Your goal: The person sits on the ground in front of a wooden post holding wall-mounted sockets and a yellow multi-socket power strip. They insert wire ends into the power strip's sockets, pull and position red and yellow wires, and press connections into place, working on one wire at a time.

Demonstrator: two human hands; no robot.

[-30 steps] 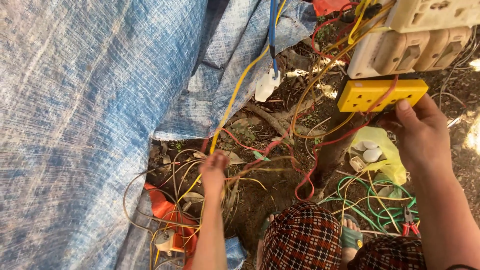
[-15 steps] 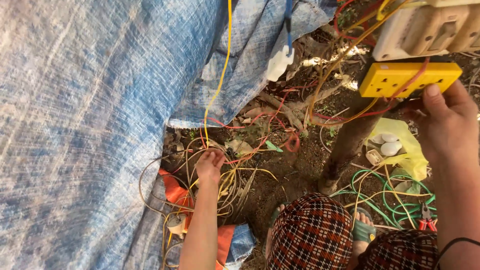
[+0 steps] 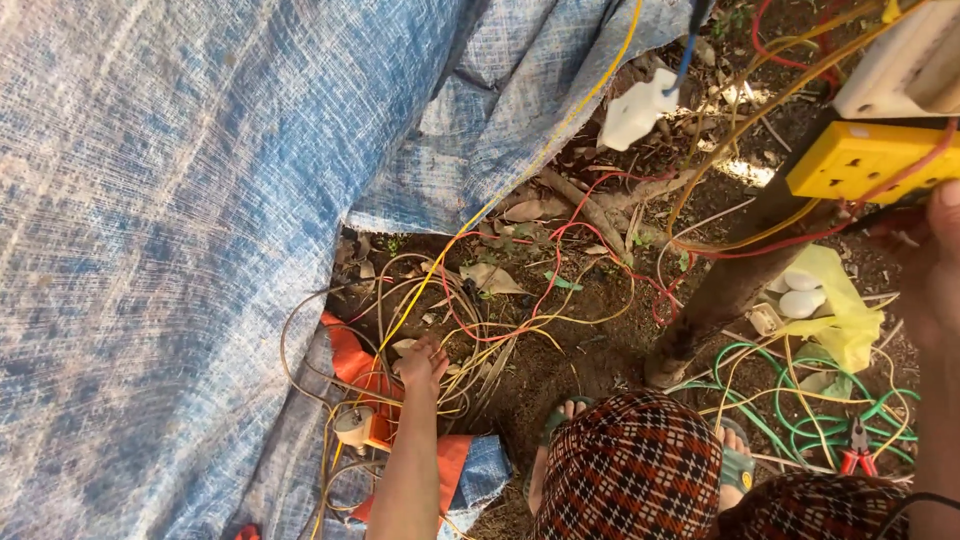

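Note:
My left hand reaches down into a tangle of thin wires on the dirt, its fingers closed around a long yellow wire that runs up and away to the top. My right hand is cut off by the right edge. It sits just under a yellow socket box, thumb against the box's lower edge, with a red wire and a dark object by its fingers. I cannot see whether it grips anything. Above the box is a cream socket board.
A blue woven tarp covers the left half. A white plug hangs on a blue cable. A wooden post leans by a yellow bag. Green wire coils, red-handled pliers and orange cloth lie around my checkered knees.
The view has swung left and down. The socket box and my right hand slid toward the right edge. My left hand stays in the wire tangle on the yellow wire.

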